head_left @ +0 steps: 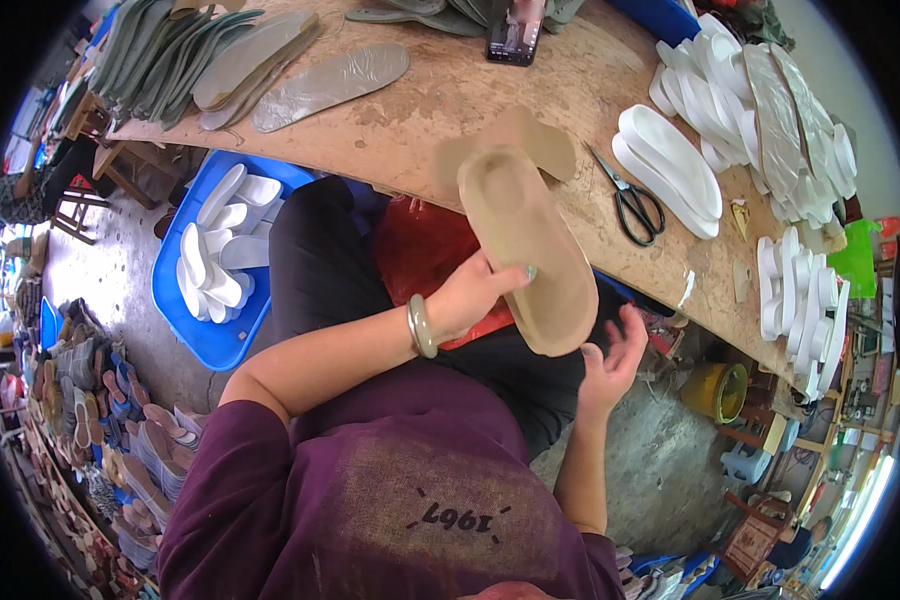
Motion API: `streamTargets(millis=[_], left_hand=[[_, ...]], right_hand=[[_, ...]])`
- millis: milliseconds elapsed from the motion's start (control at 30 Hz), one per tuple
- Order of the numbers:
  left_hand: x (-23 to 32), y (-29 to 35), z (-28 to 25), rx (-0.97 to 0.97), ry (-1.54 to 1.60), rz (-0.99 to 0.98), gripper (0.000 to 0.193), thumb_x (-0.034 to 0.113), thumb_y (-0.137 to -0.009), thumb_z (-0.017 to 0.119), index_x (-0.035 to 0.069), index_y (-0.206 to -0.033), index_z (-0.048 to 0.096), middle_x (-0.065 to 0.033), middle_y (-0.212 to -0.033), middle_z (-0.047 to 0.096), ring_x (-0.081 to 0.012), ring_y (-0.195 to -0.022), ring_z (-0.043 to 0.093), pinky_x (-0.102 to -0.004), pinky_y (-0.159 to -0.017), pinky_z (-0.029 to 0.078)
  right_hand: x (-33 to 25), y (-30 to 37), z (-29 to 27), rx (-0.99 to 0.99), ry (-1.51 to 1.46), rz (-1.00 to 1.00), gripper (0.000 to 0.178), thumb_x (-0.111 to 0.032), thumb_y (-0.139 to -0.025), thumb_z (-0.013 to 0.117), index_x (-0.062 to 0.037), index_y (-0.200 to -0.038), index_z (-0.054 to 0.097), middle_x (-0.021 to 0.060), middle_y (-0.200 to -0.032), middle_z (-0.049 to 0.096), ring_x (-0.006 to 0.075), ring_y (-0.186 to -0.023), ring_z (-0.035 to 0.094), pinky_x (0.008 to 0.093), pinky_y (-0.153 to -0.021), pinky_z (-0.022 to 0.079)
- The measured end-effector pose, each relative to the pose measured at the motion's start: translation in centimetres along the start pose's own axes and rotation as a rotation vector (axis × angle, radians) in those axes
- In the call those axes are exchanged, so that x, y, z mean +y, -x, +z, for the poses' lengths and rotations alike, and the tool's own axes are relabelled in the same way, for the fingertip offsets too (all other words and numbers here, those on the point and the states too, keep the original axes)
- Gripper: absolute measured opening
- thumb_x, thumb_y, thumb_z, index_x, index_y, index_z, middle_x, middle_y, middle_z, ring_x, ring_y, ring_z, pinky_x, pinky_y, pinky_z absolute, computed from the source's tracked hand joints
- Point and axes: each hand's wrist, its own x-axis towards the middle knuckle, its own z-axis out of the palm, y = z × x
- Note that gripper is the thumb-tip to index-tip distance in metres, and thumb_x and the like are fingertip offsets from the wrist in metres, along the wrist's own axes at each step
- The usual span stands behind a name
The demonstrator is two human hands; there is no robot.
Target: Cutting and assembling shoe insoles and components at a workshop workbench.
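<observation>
My left hand [470,295] grips a tan shoe sole [532,235] by its left edge, thumb lying across the upper face. The sole is held up in front of the table edge, tilted, with its lower end toward my right hand [612,365]. That hand is open beside the lower end, fingers apart and slightly curled, holding nothing. Behind the sole's top end, a flat brown piece [540,145] rests on the table. Black-handled scissors [635,210] lie to its right, and a pair of white soles [667,170] is just beyond them.
Wooden table [420,130] ahead carries grey-green soles [160,65], a shiny wrapped insole [330,87], a phone [515,32] and heaped white soles [705,85]. More white soles [802,305] stand near its right end. A blue tub [170,280] of white soles sits at left; a yellow bucket [715,390] at right.
</observation>
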Motion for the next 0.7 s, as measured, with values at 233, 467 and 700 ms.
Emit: streamTargets(millis=[233,467,700], left_hand=[[1.0,-2.2,-0.3,-0.362,-0.296,-0.081,0.063,0.025,-0.093,0.072,0.0,-0.142,0.042,-0.012,-0.136,0.055,-0.0186,-0.125,0.052,-0.037,-0.108,0.042],[6.3,-2.4,-2.9,-0.352,0.003,-0.338,0.096,0.078,-0.094,0.022,0.001,-0.152,0.033,-0.0125,-0.151,0.045,-0.0233,-0.139,0.043,-0.0414,-0.116,0.032],[6.9,-8.6,0.4,-0.461,0.265,-0.321,0.064,0.051,-0.104,0.042,0.006,-0.149,0.039,-0.0115,-0.142,0.054,-0.0213,-0.128,0.055,-0.0383,-0.11,0.042]], right_hand=[[1.8,0.4,0.9,-0.127,-0.083,0.528,0.055,-0.011,-0.081,0.079,0.0026,-0.129,0.057,0.0089,-0.117,0.067,0.0211,-0.11,0.064,0.0352,-0.1,0.047],[3.9,-0.6,-2.1,-0.192,-0.485,0.502,0.044,0.001,-0.079,0.075,0.0021,-0.121,0.062,0.0085,-0.114,0.069,0.0174,-0.104,0.066,0.0334,-0.092,0.052],[2.8,-2.1,0.1,-0.361,-0.661,0.604,0.054,-0.001,-0.07,0.083,0.0026,-0.12,0.063,0.0085,-0.113,0.07,0.0201,-0.104,0.067,0.0349,-0.094,0.052]])
